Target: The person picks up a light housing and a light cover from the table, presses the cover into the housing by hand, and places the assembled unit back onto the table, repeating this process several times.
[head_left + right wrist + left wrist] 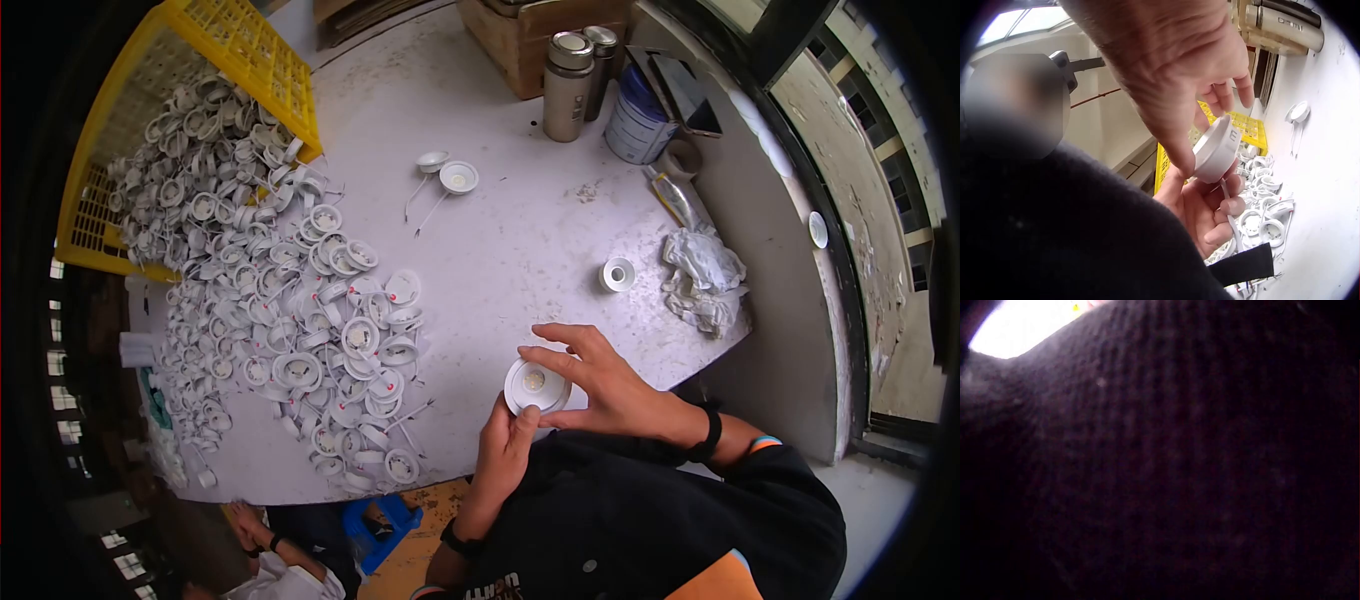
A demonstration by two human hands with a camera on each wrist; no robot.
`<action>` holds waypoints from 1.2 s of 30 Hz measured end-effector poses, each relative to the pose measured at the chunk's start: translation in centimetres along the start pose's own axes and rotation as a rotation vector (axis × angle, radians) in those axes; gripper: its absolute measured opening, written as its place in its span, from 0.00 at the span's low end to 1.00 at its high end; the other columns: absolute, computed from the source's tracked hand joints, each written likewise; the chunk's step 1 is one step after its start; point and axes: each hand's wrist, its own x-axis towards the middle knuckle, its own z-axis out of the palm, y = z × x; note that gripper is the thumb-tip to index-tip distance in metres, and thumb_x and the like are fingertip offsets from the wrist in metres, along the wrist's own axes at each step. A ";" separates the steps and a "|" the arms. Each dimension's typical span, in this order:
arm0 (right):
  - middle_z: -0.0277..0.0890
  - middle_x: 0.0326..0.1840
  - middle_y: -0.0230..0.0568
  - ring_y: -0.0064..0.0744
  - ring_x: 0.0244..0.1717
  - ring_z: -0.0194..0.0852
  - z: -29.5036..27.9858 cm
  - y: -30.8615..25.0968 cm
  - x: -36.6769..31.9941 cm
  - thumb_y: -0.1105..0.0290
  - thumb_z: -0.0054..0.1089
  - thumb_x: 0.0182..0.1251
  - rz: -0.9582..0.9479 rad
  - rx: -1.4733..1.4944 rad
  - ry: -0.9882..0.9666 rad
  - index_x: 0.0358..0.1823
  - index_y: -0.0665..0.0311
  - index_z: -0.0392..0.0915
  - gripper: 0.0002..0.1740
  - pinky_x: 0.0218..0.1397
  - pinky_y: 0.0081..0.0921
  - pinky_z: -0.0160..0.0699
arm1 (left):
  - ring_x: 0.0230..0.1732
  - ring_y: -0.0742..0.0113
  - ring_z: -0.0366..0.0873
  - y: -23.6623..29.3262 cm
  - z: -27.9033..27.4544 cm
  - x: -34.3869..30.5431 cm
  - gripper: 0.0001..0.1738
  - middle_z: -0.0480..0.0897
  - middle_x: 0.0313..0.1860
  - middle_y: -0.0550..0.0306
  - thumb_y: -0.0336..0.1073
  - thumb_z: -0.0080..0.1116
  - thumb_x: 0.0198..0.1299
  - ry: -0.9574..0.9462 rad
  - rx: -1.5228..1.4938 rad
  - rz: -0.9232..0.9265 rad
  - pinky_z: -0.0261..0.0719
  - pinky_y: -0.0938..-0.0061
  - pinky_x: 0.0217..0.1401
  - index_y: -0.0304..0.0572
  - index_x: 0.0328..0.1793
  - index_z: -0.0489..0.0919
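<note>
A white round LED downlight [533, 383] is held over the table's near edge, its dish facing up in the head view. My left hand [503, 450] grips it from below, thumb on the rim. My right hand [620, 390] spans the rim from the other side, thumb at the near edge and forefinger across the far edge. From the right wrist, the downlight's side wall [1219, 153] shows dark lettering, and a white cable runs down past the left fingers [1233, 205]. Dark knitted fabric [1166, 450] fills most of the left wrist view.
A heap of white downlights [300, 370] spreads from a tipped yellow crate [245, 50]. Two more downlights [459, 178] lie mid-table; a small white ring-shaped part [617, 275] sits right. Along the right are metal bottles [567, 95], a tub [638, 120] and crumpled white material [703, 275]. Another person's hand [245, 525] is lower left.
</note>
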 end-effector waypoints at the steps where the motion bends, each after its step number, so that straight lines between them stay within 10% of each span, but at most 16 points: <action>1: 0.62 0.58 0.45 0.42 0.56 0.61 0.1 0.1 -0.2 0.63 0.70 0.46 0.023 0.116 0.019 0.61 0.58 0.65 0.37 0.53 0.34 0.65 | 0.50 0.65 0.71 0.0 -0.1 0.0 0.23 0.73 0.50 0.49 0.42 0.43 0.67 -0.014 -0.004 -0.004 0.69 0.73 0.53 0.30 0.60 0.64; 9: 0.73 0.47 0.44 0.27 0.44 0.73 1.1 0.7 -1.0 0.70 0.56 0.61 0.512 0.656 -0.024 0.60 0.63 0.65 0.25 0.43 0.23 0.73 | 0.47 0.65 0.73 0.4 0.0 0.1 0.24 0.73 0.50 0.48 0.44 0.40 0.68 -0.073 -0.114 -0.042 0.71 0.72 0.50 0.30 0.60 0.64; 36: 0.75 0.39 0.40 0.20 0.27 0.69 1.4 0.7 0.0 0.74 0.48 0.63 0.599 0.778 -0.082 0.59 0.66 0.67 0.21 0.31 0.20 0.72 | 0.39 0.42 0.78 2.0 1.0 2.1 0.14 0.78 0.36 0.37 0.39 0.43 0.64 0.203 0.307 0.177 0.73 0.61 0.39 0.35 0.47 0.68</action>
